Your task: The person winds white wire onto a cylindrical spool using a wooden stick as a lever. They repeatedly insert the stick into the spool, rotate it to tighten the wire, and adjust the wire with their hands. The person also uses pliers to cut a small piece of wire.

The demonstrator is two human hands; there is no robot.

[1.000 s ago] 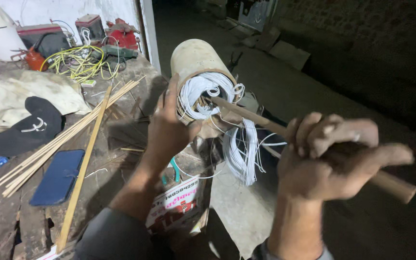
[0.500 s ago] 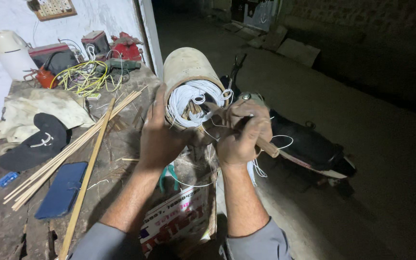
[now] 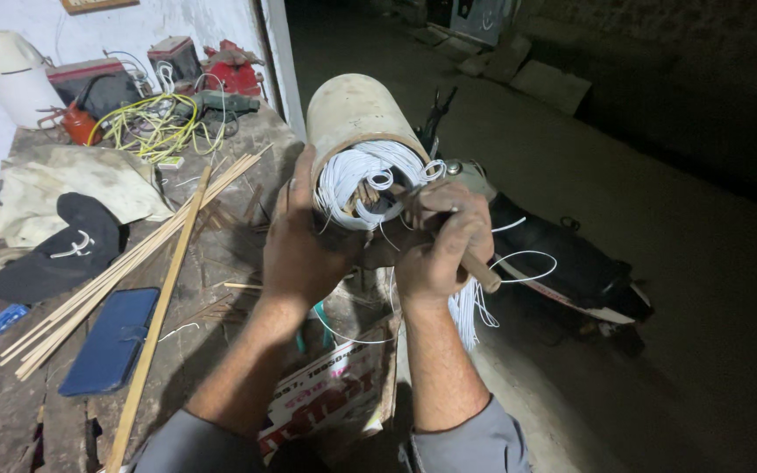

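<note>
A beige cylindrical housing (image 3: pixel 357 109) lies with its open end toward me, filled with white wire windings (image 3: pixel 352 180). My left hand (image 3: pixel 304 245) presses against the left rim of that opening. My right hand (image 3: pixel 440 241) grips a wooden stick (image 3: pixel 484 273) whose far end is pushed into the windings. Loose white wire loops (image 3: pixel 523 258) hang below and to the right of my right hand.
The workbench (image 3: pixel 221 263) to the left holds a bundle of thin wooden sticks (image 3: pixel 124 267), a dark blue flat case (image 3: pixel 111 342), a black cap (image 3: pixel 59 250), cloth, yellow cable (image 3: pixel 155 127) and a white jug (image 3: pixel 15 74). A dark scooter (image 3: pixel 571 267) stands on the floor to the right.
My right hand has slid up the stick from far right to close against the housing opening. The stick went deeper into the windings. My left hand stayed on the rim.
</note>
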